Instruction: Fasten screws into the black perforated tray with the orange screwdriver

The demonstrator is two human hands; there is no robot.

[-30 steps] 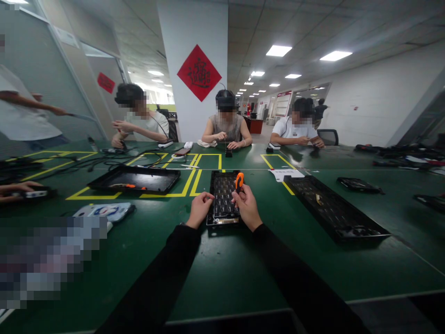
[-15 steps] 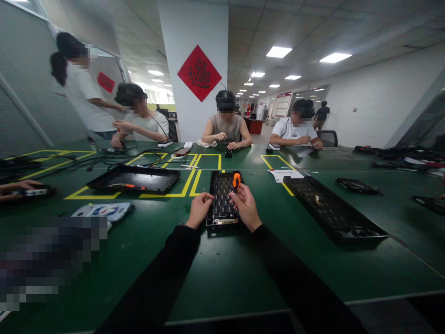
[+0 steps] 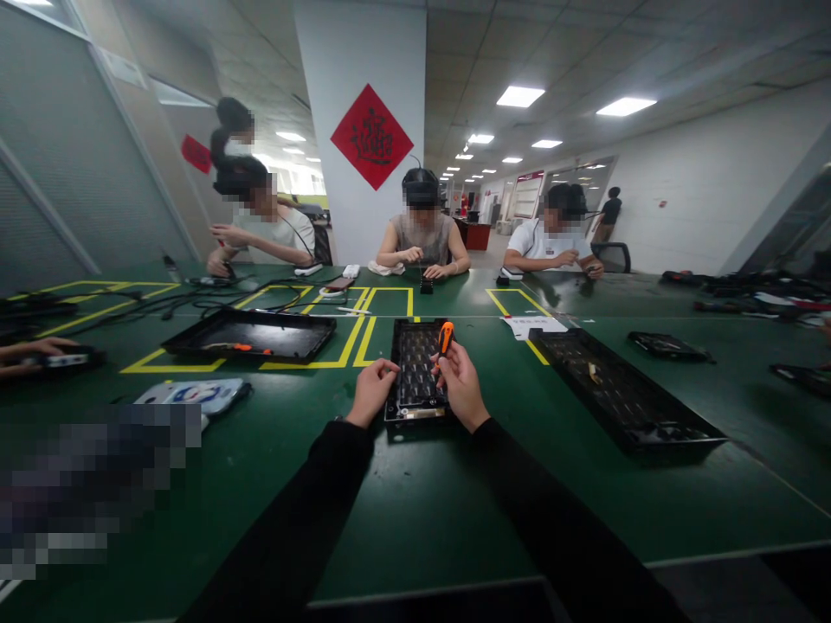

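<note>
A black keyboard frame lies lengthwise on the green table straight in front of me. My left hand is curled into a fist against the frame's near left edge, holding it steady. My right hand grips an orange-and-black screwdriver upright, its tip down over the frame's right side. Both of my sleeves are black.
A longer black keyboard frame lies to the right and a shallow black tray with small orange tools to the left. Yellow tape lines mark the table. Three seated people work across the table. A hand rests at the far left beside cables.
The standing person at the left has walked away behind the seated one. My right hand has shifted the screwdriver slightly; my left hand and the frame stay put.
</note>
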